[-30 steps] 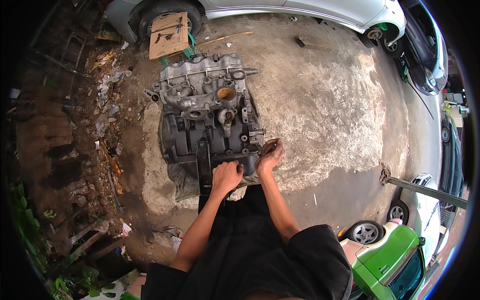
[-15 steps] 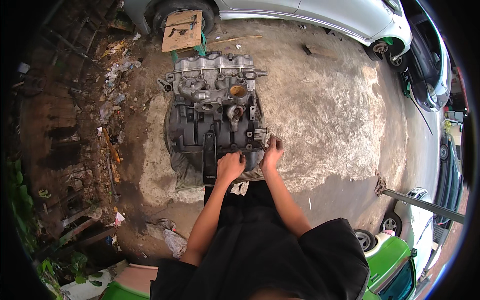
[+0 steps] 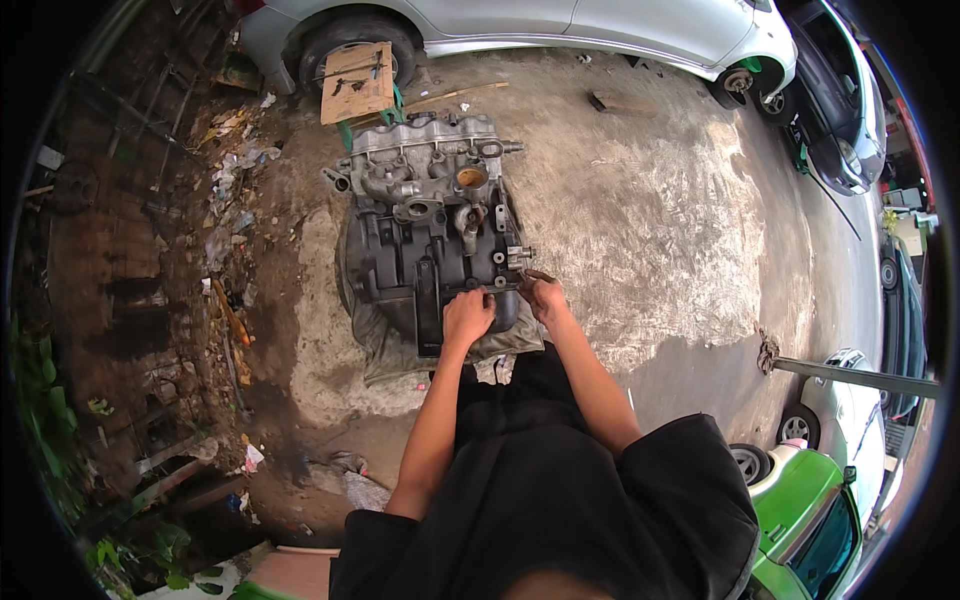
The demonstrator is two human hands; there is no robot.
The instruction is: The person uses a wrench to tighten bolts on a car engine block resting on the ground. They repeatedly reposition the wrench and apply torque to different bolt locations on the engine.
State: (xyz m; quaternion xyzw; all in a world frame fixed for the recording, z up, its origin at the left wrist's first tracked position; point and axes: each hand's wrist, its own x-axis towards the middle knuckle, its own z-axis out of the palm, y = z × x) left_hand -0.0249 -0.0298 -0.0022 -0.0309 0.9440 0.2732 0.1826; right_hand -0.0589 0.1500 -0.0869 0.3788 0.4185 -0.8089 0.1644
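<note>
An engine [image 3: 385, 265] stands in front of me, its lower part black and its silvery cylinder head [image 3: 430, 135] on the far side. My left hand [image 3: 468, 316] rests on the near edge of the engine, fingers curled over it, just right of a black upright bracket [image 3: 428, 300]. At the engine's right side, my right hand [image 3: 543, 297] has its fingers bent and pinched together just below a small silvery fitting [image 3: 521, 257]. Whatever lies between those fingertips is too small to make out.
Dark cloth [image 3: 385, 362] lies under the engine. Beyond it, a cardboard sheet [image 3: 358, 85] with tools lies on a green stand by a silver car [image 3: 490, 18]. Litter [image 3: 235, 160] lines the left side. A wooden block [image 3: 622, 103] and a metal pole [image 3: 850, 375] are to the right.
My right hand has come in closer to the engine, its raised fingers now turned inward below the fitting. The left hand stays on the near edge. The whole view has shifted slightly.
</note>
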